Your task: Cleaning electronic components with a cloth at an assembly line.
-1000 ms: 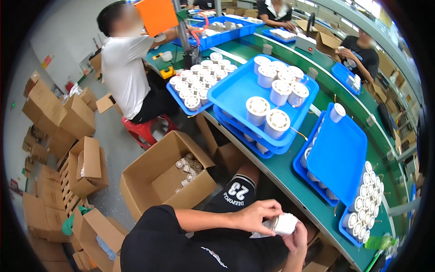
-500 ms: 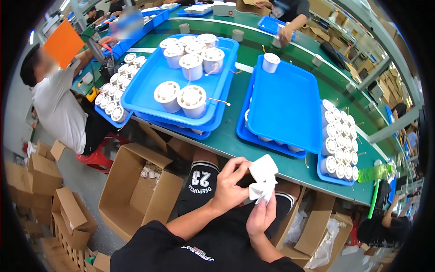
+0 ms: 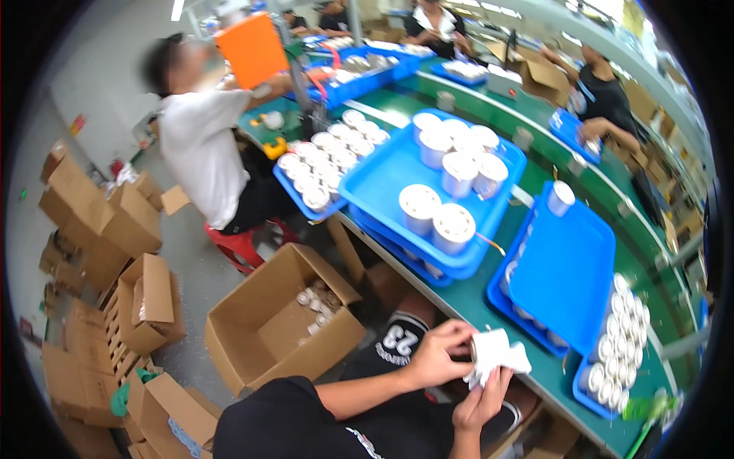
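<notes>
- Orange rectangular panel (image 3: 254,52), upper left.
- Red plastic stool (image 3: 231,244), beneath white-shirted co-worker (image 3: 200,145).
- Brown cardboard cartons (image 3: 75,182), stacked at left.
- Translucent green bottle (image 3: 641,408), at lower right.

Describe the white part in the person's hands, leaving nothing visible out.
The white part looks like a short, smooth cylinder, probably plastic; blur hides finer detail. It is held up by the near edge of the green table. The left hand grips its left side, and a crumpled white cloth lies against its right and lower side. The right hand pinches the cloth from below; whether it touches the part is unclear.
</notes>
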{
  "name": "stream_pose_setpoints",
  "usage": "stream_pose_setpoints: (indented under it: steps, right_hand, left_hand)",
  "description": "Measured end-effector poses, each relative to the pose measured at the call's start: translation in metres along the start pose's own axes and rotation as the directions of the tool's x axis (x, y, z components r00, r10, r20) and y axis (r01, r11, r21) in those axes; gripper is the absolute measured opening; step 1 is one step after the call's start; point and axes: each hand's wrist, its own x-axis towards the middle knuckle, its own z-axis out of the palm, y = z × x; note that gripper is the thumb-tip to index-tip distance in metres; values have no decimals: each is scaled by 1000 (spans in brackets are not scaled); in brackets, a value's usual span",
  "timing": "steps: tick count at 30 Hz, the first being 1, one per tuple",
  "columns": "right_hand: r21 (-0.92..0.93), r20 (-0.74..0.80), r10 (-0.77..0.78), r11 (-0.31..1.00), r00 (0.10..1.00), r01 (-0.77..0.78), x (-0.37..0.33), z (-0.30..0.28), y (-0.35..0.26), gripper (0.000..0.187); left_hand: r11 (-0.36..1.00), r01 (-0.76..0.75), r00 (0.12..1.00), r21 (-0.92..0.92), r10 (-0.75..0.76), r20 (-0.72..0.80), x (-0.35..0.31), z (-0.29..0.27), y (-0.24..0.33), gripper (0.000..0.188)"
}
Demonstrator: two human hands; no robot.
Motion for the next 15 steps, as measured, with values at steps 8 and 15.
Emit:
stream_pose_setpoints:
  steps: [8, 15]
  right_hand:
    - [44, -132, 76, 996, 988, -71, -14, 12, -10, 37]
    - [747, -52, 508, 592, 860, -304, -7, 13, 4, 21]
  left_hand:
    - [996, -77, 996, -42, 75, -44, -5, 2, 13, 54]
    - [994, 4, 996, -110, 7, 94, -3, -1, 13, 54]
